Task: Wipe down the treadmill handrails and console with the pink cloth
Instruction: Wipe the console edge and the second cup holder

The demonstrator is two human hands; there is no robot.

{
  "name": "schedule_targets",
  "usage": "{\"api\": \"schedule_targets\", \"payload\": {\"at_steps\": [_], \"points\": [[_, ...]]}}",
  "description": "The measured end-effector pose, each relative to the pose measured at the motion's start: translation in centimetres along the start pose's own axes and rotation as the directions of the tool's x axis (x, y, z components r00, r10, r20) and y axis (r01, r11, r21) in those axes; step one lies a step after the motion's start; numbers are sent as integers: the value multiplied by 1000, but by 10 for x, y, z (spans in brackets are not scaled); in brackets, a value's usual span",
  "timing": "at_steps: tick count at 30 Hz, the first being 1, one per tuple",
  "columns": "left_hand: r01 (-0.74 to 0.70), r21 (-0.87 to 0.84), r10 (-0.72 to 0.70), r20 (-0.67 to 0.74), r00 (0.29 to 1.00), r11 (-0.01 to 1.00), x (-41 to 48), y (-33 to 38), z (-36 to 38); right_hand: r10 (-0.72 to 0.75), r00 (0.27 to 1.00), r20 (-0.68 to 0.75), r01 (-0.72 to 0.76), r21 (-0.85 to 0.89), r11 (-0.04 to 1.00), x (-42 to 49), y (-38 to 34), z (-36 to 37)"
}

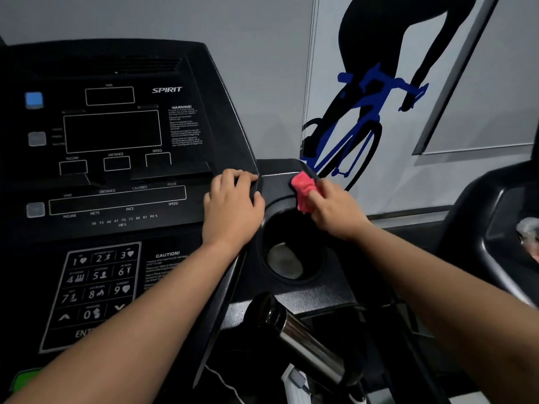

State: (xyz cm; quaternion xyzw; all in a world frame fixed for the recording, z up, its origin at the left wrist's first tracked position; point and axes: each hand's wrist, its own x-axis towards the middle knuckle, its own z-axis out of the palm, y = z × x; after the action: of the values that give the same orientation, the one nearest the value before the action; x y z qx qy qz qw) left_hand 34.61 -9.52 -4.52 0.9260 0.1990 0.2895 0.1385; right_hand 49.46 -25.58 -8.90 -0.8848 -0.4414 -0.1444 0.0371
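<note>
The right hand (pixel 335 212) pinches the bunched pink cloth (pixel 303 189) against the cup holder's (pixel 291 228) far rim, so the console (pixel 116 135) face lies leftward (past the left hand (pixel 232 208), curled over its edge).

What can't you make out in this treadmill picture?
All in the head view:
1. Warning text: too small and blurred to read.
2. Caution label: lower lines covered by the left forearm.
3. Keypad: bottom row hidden by the same forearm.
4. Pink cloth: partly bunched under the right hand.
5. Green patch: cut off by the bottom-left edge.
6. Cup holder: its depth lost in shadow.
</note>
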Motion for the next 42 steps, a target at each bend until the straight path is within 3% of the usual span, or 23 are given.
{"api": "schedule_targets", "payload": {"at_steps": [4, 9, 12, 15, 18, 21, 23, 26, 30, 35, 38, 40, 42], "points": [[6, 23, -6, -11, 1000, 1000, 2, 1, 1, 163, 982, -98, -151, 115, 982, 16, -37, 5], [20, 9, -20, -2, 1000, 1000, 3, 0, 0, 54, 998, -36, -44, 243, 969, 19, -91, 22], [21, -19, -20, 5, 1000, 1000, 4, -1, -1, 36, 995, -92, -23, 141, 990, 20, -74, 16], [27, -42, -26, 22, 999, 999, 4, -2, -2, 191, 970, -148, -168, 151, 974, 18, -52, 9], [23, -56, -21, 28, 999, 998, 2, -4, -2, 466, 868, -171, -411, 280, 868, 9, -41, 7], [18, -65, -17, 23, 1000, 998, 1, -4, -3, 733, 679, 45, -687, 391, 613, -7, -17, 4], [20, -58, -19, 20, 1000, 998, 0, -3, -3, 750, 622, 223, -754, 430, 497, -22, 3, -3], [13, -19, -13, -2, 1000, 1000, -1, 0, -1, 634, 702, 324, -705, 445, 552, -43, 16, -17], [17, 9, -17, -2, 1000, 1000, 2, 2, 0, 691, 685, 229, -673, 561, 481, -42, 1, -14], [31, 3, -31, 9, 999, 1000, 2, 4, -2, 658, 752, 48, -612, 421, 669, -2, -44, 13], [35, 3, -35, 5, 999, 999, 0, 4, -2, 369, 926, -76, -342, 238, 909, 7, -61, 25], [34, 1, -34, -1, 999, 999, -2, 3, -2, 184, 979, -83, -166, 182, 969, 8, -61, 25], [33, -13, -33, 1, 999, 999, -3, 2, -2, 142, 988, -57, -129, 185, 974, 8, -55, 23]]}}
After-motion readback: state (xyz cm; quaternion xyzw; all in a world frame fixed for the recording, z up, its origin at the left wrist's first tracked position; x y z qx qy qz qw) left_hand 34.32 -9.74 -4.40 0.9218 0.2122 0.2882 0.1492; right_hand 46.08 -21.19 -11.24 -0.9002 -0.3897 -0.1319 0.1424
